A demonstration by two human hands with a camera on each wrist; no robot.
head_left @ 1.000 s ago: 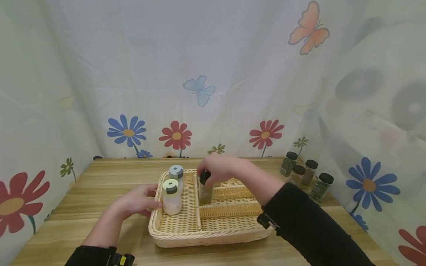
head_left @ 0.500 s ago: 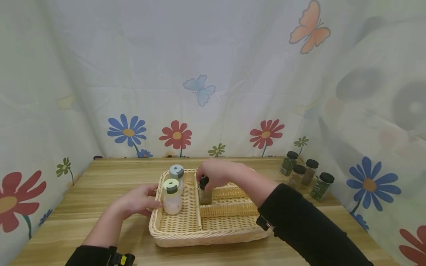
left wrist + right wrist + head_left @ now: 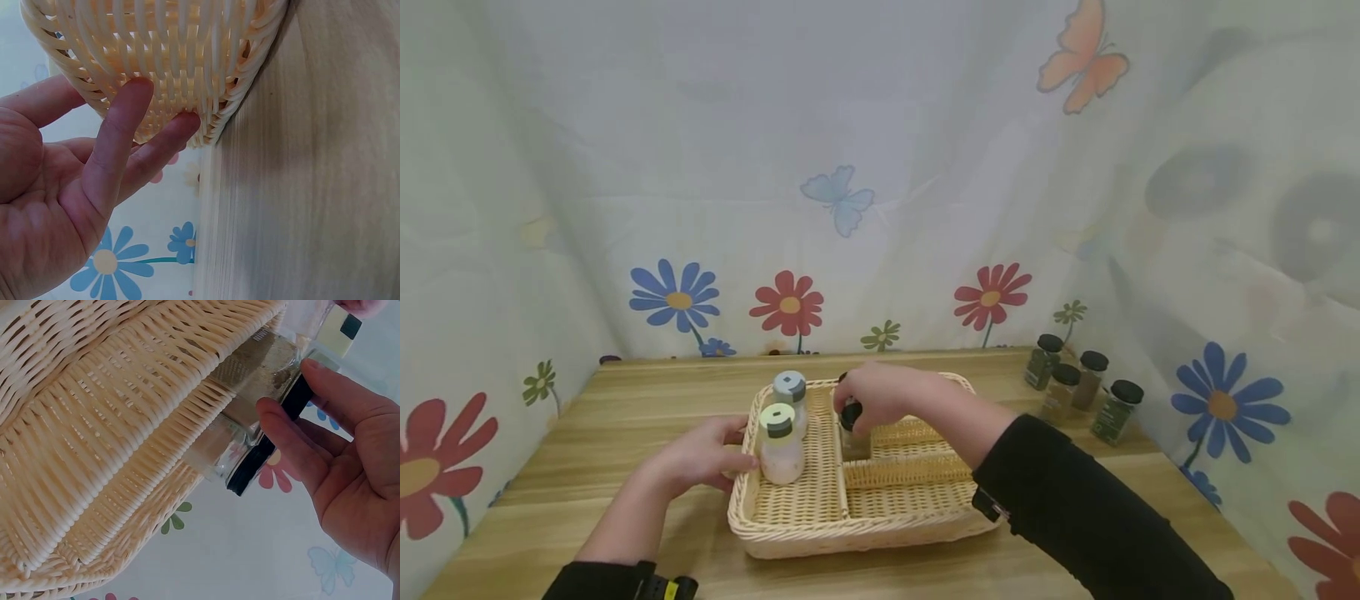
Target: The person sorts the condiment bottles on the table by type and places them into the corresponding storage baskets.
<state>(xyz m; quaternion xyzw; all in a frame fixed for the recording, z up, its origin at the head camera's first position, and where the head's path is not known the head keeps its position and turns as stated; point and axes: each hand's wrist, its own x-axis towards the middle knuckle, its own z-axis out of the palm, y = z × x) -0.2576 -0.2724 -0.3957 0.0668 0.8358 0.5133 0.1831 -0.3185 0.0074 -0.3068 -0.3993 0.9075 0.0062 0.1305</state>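
Observation:
In the head view a wicker basket (image 3: 865, 537) with dividers rests on the table. My left hand (image 3: 703, 457) holds its left side, thumb over the rim; in the left wrist view the fingers (image 3: 122, 125) lie against the outer wall. My right hand (image 3: 880, 398) pinches the black lid of a clear spice jar (image 3: 856, 447) standing by the long divider. The right wrist view shows brownish contents in this jar (image 3: 269, 362) and a second black-lidded jar (image 3: 215, 447) right beside it. In the left compartment stand two whitish shakers, one with a yellow-green lid (image 3: 782, 460), one with a grey-blue lid (image 3: 790, 390).
Several black-lidded spice jars stand at the table's right side, among them a green-filled jar (image 3: 1116, 414) and a brown-filled jar (image 3: 1060, 392). A short cross divider (image 3: 906, 473) splits the basket's right part. A flower-printed curtain (image 3: 887, 258) hangs behind the wooden table (image 3: 662, 383).
My right hand has moved slightly down with the jar, and another black lid now shows behind it. The left hand keeps its place on the basket. The head view has shifted a little.

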